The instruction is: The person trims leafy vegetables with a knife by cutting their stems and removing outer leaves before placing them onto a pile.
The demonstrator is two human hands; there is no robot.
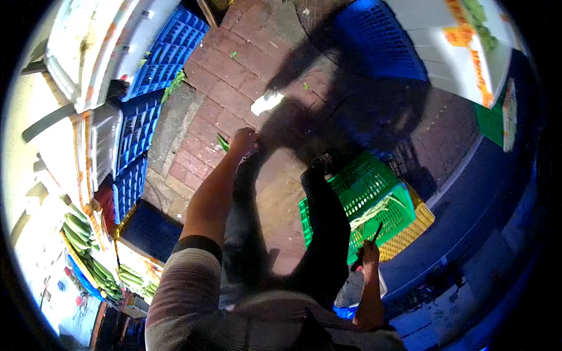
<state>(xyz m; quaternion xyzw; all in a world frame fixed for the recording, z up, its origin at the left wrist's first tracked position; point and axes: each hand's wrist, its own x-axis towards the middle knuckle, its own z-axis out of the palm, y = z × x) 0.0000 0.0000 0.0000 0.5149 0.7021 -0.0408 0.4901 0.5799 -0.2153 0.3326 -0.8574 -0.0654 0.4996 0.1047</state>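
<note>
My left hand [244,142] reaches down over the brick floor, beside a green leaf [222,142]. Its fingers look curled, but shadow and blur hide whether they hold anything. Ahead of it on the bricks lies a crumpled white piece [267,102]. My right hand [369,255] is closed round a thin dark tool [377,233] that may be a knife; its tip points up over a green plastic basket [363,181]. Pale, string-like strands [372,212] lie across that basket, right of my legs.
Blue crates [137,128] stack up at the left, with white boxes above them. Green cucumber-like vegetables [79,231] fill a stand at lower left. A yellow basket [418,225] sits under the green one. Another blue basket [380,41] and a white box [451,52] stand at the far right.
</note>
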